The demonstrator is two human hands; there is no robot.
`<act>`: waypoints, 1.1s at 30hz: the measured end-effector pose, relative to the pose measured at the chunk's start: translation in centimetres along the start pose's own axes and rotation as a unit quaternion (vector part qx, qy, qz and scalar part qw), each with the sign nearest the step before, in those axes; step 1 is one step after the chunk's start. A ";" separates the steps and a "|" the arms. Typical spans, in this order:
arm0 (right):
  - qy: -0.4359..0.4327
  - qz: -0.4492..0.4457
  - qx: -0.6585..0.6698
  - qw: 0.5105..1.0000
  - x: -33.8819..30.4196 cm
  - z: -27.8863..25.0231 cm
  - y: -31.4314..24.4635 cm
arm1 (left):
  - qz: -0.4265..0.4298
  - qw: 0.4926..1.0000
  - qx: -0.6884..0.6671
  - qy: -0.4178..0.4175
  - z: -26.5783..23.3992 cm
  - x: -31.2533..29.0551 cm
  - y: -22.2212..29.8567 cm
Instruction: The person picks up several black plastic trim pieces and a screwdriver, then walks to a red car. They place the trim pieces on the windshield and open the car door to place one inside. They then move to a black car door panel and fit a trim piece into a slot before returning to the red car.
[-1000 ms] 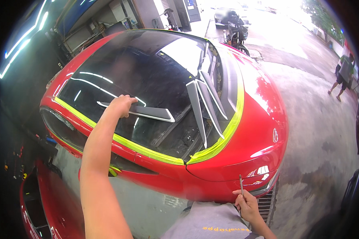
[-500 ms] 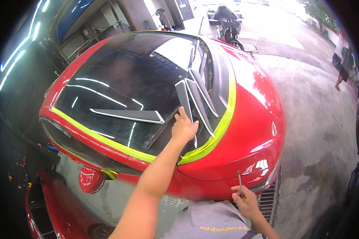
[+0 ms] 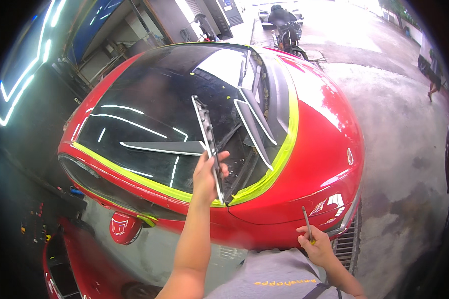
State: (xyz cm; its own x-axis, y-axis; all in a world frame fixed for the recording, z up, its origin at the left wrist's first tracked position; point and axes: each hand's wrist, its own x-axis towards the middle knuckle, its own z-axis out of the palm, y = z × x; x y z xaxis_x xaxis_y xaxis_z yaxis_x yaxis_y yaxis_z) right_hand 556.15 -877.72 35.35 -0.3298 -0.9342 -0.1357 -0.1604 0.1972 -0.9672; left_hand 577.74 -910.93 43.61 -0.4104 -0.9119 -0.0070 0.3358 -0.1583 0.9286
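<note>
My left hand (image 3: 204,174) is closed around a long dark car trim strip (image 3: 208,127) with a pale edge, raised above the lower windshield. Its clip-studded underside shows. My right hand (image 3: 316,246), lower right by the red bonnet, is closed on a slim grey rod-like tool (image 3: 306,217) with some yellow near the fingers; its exact kind is unclear. Another dark strip (image 3: 164,148) lies on the windshield left of my left hand. To the right, two similar strips (image 3: 253,133) lie side by side near the yellow-green masking tape (image 3: 287,144).
The red car (image 3: 319,144) stands before me, its glass edged with tape. A red side mirror (image 3: 124,227) juts out at lower left, near another red car (image 3: 80,264). A motorcycle (image 3: 285,32) is parked beyond. A person (image 3: 429,70) is at far right.
My left hand has taken hold of one strip from the group, lifted it, turned it over and brought it leftward. My right hand still holds the slim tool.
</note>
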 end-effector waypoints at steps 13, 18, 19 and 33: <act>-0.082 -0.095 0.019 0.992 3.1 6.2 -6.8 | -0.082 0.938 -0.249 -0.227 1.8 -12.6 -4.2; -0.091 -0.077 -0.014 0.993 2.6 7.3 -5.7 | -0.066 0.943 -0.242 -0.218 1.9 -13.6 -4.7; -0.091 -0.080 -0.016 0.992 2.6 7.6 -5.4 | -0.070 0.945 -0.227 -0.223 1.3 -13.6 -5.0; -0.077 -0.110 -0.056 0.989 2.1 7.9 -5.1 | -0.098 0.935 -0.209 -0.269 0.6 -14.6 -4.9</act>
State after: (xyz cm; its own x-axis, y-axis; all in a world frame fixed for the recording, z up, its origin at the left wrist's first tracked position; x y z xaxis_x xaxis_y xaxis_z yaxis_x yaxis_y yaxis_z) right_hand 563.60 -882.98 38.35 -0.1308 -0.9908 0.0350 -0.3172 0.0084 -0.9483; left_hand 581.56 -896.64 39.40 -0.8275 -0.5460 0.1308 0.4664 -0.5388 0.7016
